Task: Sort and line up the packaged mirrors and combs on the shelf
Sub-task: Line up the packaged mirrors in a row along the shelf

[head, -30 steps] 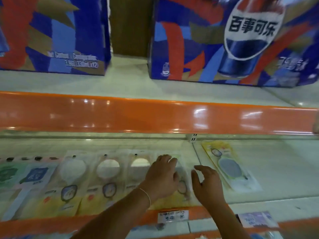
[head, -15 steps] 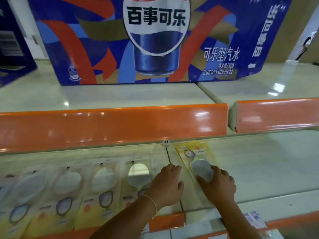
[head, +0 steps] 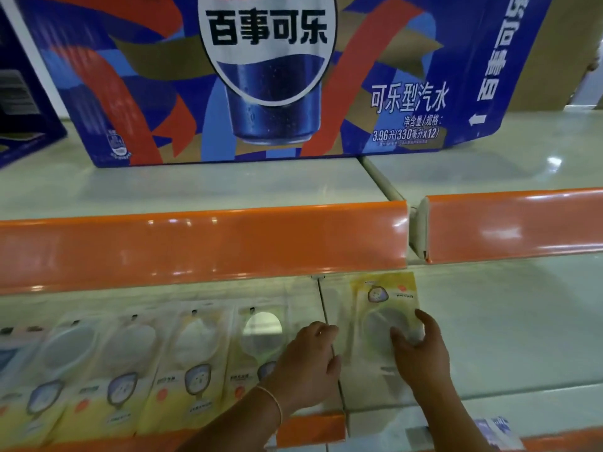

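A row of yellow packaged mirrors point(head: 192, 360) lies flat on the lower shelf point(head: 509, 327), overlapping side by side toward the left. One separate yellow mirror package point(head: 386, 298) lies right of the shelf seam, nearly straight, upside down relative to the row. My right hand point(head: 419, 350) rests on its round mirror part, fingers curled over the package's right edge. My left hand point(head: 306, 360) lies palm down on the rightmost package of the row point(head: 257, 334), fingers loosely bent. No combs are clearly visible.
An orange rail point(head: 202, 243) fronts the upper shelf, where a large blue Pepsi carton point(head: 261, 76) stands. A second orange rail point(head: 515, 223) continues to the right. A price label point(head: 492, 433) sits on the lower shelf's front edge.
The view swung right and closer. My right hand went from hovering to landing on the separate package, which turned from slanted to nearly straight. My left hand stayed on the row's right end.
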